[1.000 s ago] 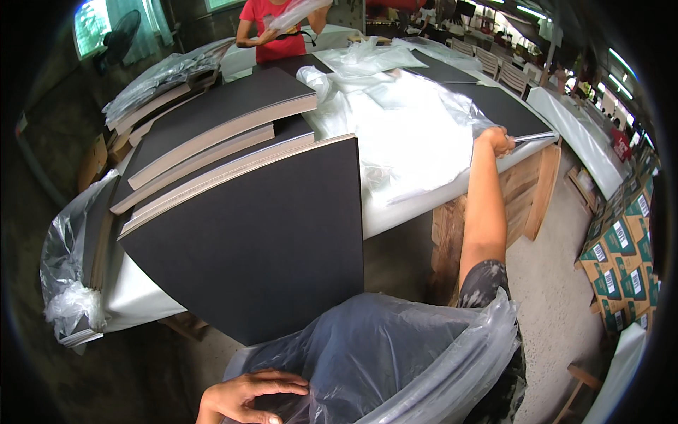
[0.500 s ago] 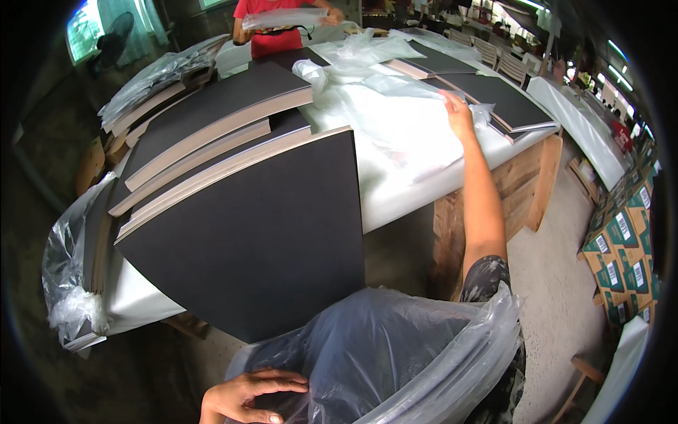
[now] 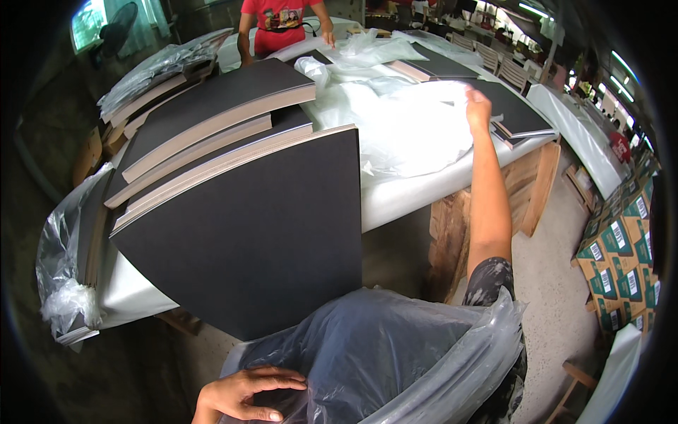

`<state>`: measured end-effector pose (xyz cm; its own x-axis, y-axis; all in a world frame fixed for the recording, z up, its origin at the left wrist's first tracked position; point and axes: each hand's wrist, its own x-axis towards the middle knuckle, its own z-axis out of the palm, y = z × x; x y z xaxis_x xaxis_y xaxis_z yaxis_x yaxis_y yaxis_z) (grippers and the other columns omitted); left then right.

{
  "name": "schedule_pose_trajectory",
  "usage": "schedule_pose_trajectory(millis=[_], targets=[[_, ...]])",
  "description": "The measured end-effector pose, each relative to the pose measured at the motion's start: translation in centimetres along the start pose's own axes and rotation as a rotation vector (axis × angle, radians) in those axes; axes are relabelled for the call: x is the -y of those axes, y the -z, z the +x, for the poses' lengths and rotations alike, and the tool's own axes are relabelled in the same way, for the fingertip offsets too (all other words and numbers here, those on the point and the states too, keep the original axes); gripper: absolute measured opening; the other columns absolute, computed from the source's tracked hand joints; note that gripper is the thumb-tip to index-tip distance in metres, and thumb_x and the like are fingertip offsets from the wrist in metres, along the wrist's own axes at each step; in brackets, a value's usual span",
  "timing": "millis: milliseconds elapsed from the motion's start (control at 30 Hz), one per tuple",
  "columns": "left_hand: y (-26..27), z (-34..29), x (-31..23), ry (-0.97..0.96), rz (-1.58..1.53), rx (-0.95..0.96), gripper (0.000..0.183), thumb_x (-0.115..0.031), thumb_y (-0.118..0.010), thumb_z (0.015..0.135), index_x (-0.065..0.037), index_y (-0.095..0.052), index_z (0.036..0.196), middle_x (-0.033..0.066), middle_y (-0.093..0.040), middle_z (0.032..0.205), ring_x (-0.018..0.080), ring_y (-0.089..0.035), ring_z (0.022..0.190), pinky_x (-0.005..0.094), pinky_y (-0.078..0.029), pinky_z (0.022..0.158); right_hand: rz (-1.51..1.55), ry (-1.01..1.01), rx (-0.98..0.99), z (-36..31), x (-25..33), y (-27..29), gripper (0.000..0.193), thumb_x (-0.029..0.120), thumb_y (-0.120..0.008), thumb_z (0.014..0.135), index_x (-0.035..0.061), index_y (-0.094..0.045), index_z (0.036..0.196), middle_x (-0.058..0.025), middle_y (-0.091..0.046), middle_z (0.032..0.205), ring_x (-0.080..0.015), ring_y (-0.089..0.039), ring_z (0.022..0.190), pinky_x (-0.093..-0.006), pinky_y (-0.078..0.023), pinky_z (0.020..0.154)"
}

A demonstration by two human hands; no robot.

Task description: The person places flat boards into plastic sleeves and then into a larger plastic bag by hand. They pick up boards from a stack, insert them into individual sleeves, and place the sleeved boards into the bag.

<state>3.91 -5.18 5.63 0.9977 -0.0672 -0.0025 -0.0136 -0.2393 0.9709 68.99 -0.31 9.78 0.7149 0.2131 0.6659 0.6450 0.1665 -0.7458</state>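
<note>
My right hand [image 3: 479,109] reaches over the white-covered table, its fingers closed on the edge of a thin clear plastic sheet [image 3: 417,134] that lies loose and crumpled. Low in the view, my left hand [image 3: 251,396] rests with fingers stretched out on the clear plastic [image 3: 395,353] draped over my lap. Between my hands, a large black board [image 3: 261,233] leans against the table's near side, its lower edge by my lap. Behind it lie stacks of black boards [image 3: 219,99] with pale brown edges.
Across the table stands a person in a red shirt [image 3: 282,25], hands lowered toward the table. Plastic-wrapped boards [image 3: 74,247] sit at the left end. More black boards [image 3: 515,109] lie at the right. Printed cartons [image 3: 621,258] are stacked on the floor at right.
My right hand has moved slightly right, drawing the plastic sheet with it. The other person has lowered both hands and the plastic they held up. My left hand stays in place.
</note>
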Motion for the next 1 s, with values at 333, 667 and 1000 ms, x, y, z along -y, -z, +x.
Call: schedule_pose_trajectory(millis=[333, 667, 1000], targets=[[1.0, -0.4, -0.3, 0.000, -0.348, -0.674, 0.096, -0.058, -0.062, 0.069, 0.001, -0.020, 0.133, 0.0162, -0.039, 0.126, 0.0257, -0.043, 0.112, 0.0386, -0.037, 0.090, 0.504, 1.114, 1.200, -31.0, 23.8, -5.3, 0.018, 0.011, -0.057, 0.073, 0.0090, -0.059, 0.091, -0.0016, -0.055, 0.076, -0.0164, -0.056, 0.072, -0.0287, -0.045, 0.060], [3.2, 0.7, -1.3, 0.024, -0.511, -1.204, 0.037, -0.029, -0.060, 0.081, -0.005, -0.054, 0.107, 0.0052, -0.057, 0.095, 0.0143, -0.053, 0.088, 0.0276, -0.041, 0.079, 0.666, -0.102, 1.150, -35.2, 25.1, -5.7, 0.094, 0.048, -0.073, 0.061, 0.0041, -0.026, 0.130, -0.0137, -0.038, 0.125, -0.0270, -0.039, 0.113, -0.0386, -0.032, 0.093], [5.6, -5.3, 5.5, -0.019, -0.927, -1.592, 0.031, -0.016, -0.046, 0.081, 0.005, -0.053, 0.103, 0.0153, -0.060, 0.095, 0.0243, -0.061, 0.081, 0.0354, -0.049, 0.077, 1.204, -0.622, 0.558, -29.8, 22.2, -7.1, 0.014, 0.019, -0.051, 0.088, 0.0089, -0.055, 0.097, -0.0004, -0.058, 0.083, -0.0072, -0.054, 0.060, -0.0209, -0.044, 0.049]])
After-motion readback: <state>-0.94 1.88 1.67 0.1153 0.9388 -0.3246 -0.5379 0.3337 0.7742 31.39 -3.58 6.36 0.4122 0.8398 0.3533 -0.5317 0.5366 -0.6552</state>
